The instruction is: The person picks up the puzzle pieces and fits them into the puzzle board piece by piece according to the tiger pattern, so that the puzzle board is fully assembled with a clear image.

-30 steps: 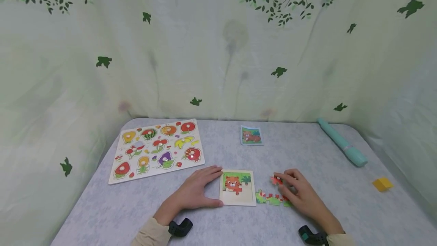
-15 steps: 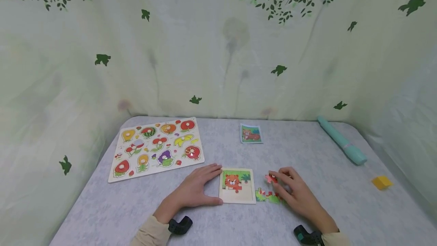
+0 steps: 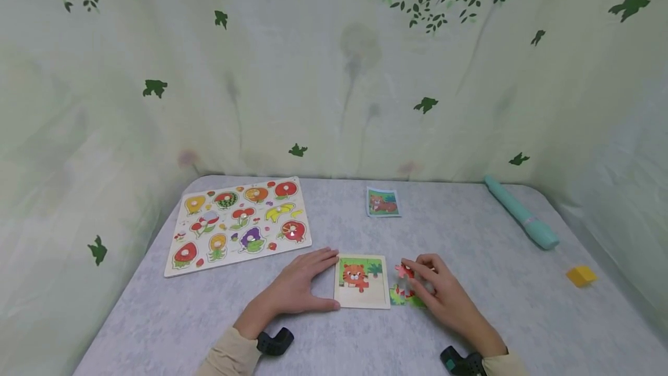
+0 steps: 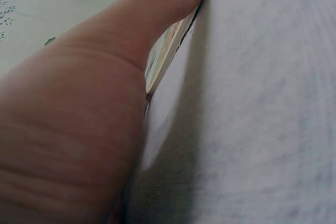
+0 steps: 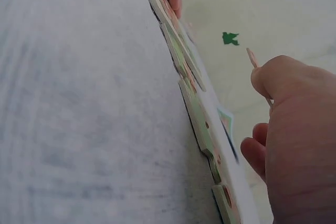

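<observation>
One red jigsaw piece (image 3: 403, 271), pinched between thumb and forefinger of the right hand (image 3: 440, 290), raised just to the right of the wooden puzzle tray (image 3: 373, 302). Could slip or turn, because of the narrow grip at its edge. Could also knock against the green loose pieces (image 3: 398, 296), partly covered by this same hand, with too low a passage of the fingers as cause. At the tray's left side, left hand (image 3: 300, 289) with fingers and thumb spread, touching without gripping; with support from this side only, perhaps some turning of the tray under an uneven push. Cannot tell the force of this touch. Visible in right wrist view, unclear in head view: the gap under the held piece, and the thickness of the row lying flat on the grey cloth (image 5: 105, 103). Hidden there, but clear from the head: the red printed face. Closer in left wrist view: thumb tip upon the tray's rim. Farther out, whole only in head view: tiger picture card (image 3: 383, 203), fruit peg puzzle board (image 3: 261, 213), turquoise roll (image 3: 522, 213), yellow block (image 3: 581, 275)
</observation>
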Motion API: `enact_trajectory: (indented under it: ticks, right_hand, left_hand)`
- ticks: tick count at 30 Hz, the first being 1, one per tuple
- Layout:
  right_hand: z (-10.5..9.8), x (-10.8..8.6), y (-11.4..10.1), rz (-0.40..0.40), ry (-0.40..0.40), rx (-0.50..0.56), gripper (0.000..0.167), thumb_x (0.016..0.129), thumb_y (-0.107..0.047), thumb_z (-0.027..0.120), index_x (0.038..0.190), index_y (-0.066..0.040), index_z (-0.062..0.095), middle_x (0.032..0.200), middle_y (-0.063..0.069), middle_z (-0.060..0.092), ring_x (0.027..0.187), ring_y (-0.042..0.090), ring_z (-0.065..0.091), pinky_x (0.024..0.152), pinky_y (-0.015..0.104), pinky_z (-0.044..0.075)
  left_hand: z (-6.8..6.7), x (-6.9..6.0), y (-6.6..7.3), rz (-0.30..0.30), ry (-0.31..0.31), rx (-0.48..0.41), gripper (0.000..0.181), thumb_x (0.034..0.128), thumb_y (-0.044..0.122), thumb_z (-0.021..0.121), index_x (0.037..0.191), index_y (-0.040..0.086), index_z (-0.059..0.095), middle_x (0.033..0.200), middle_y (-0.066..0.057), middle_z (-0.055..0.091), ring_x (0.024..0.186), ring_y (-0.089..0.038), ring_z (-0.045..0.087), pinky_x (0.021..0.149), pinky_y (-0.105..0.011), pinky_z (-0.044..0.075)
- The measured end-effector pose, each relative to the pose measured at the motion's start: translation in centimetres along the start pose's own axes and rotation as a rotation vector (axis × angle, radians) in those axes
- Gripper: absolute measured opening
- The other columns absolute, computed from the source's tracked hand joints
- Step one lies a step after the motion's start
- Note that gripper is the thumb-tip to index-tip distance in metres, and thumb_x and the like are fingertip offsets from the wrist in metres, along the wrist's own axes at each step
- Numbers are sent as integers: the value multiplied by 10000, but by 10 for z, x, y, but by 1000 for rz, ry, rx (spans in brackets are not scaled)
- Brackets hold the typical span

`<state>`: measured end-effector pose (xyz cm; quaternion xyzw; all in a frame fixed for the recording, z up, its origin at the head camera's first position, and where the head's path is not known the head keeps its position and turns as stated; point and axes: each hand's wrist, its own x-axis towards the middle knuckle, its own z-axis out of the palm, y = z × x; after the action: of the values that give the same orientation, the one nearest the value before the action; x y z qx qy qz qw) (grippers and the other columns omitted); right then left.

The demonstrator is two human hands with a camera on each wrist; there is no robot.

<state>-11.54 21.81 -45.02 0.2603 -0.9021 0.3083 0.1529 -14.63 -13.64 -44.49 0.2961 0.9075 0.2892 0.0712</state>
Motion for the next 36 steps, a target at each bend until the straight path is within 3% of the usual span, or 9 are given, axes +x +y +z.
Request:
enact_trajectory:
  ticks: [7, 19, 29, 36]
  right_hand:
    - [4, 2, -8, 38, -6, 12, 413, 967, -134, 735, 1373, -176, 674, 1192, -68, 510, 951, 45, 484, 713, 203, 479]
    - [8, 5, -11, 32, 2, 8, 387, 954, -138, 754, 1334, -185, 699, 1203, -76, 542, 942, 40, 516, 719, 209, 508]
    - [6, 9, -11, -23, 20, 19, 391, 941, -128, 765, 1321, -191, 699, 1194, -69, 545, 937, 38, 523, 705, 201, 514]
    - [6, 13, -14, -6, -25, 40, 346, 943, -150, 767, 1284, -180, 721, 1176, -75, 549, 887, 43, 519, 681, 189, 494]
  left_hand:
    - [0, -1, -1, -7, -5, 5, 949, 802, 697, 757, 1564, 210, 471, 1647, 43, 390, 1545, -217, 308, 1234, -546, 289]
    - [1, 0, -1, -7, 0, -1, 951, 797, 698, 760, 1562, 209, 474, 1647, 36, 391, 1544, -235, 313, 1224, -562, 301]
    - [-2, 4, 0, 8, 5, 4, 951, 800, 696, 757, 1561, 201, 475, 1647, 32, 393, 1541, -229, 317, 1229, -550, 297]
    - [2, 1, 1, -12, 7, 6, 955, 797, 707, 751, 1568, 223, 463, 1653, 55, 376, 1547, -217, 304, 1230, -547, 296]
